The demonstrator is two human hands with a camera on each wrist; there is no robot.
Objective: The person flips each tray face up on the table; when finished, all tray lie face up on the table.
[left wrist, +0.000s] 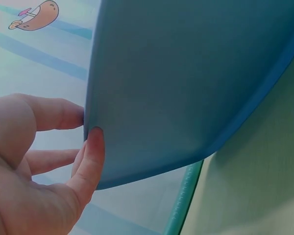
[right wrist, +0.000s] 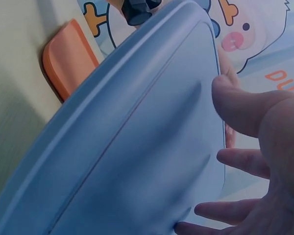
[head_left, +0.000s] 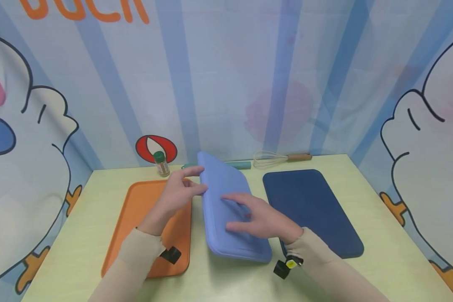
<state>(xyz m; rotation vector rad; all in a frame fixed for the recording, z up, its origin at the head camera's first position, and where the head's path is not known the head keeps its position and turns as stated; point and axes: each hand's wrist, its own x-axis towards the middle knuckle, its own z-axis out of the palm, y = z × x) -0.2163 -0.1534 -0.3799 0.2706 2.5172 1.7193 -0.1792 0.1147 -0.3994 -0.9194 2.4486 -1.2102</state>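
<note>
A periwinkle-blue tray [head_left: 219, 216] stands tilted over the middle of the table, its left side raised. My left hand [head_left: 175, 193] pinches that raised edge; in the left wrist view the thumb [left wrist: 94, 147] lies against one face of the tray [left wrist: 176, 88]. My right hand [head_left: 264, 216] is at the tray's other face, fingers spread and fairly straight. In the right wrist view its fingertips [right wrist: 206, 208] are close to the tray surface [right wrist: 137, 156]; whether they touch I cannot tell.
An orange tray [head_left: 143, 209] lies left, a dark blue tray [head_left: 309, 209] right. Along the back are a green-capped spice jar [head_left: 161, 164], a long teal thing [head_left: 241, 165] partly hidden by the raised tray, and a whisk [head_left: 283, 158]. A printed cloth [head_left: 226, 84] hangs behind.
</note>
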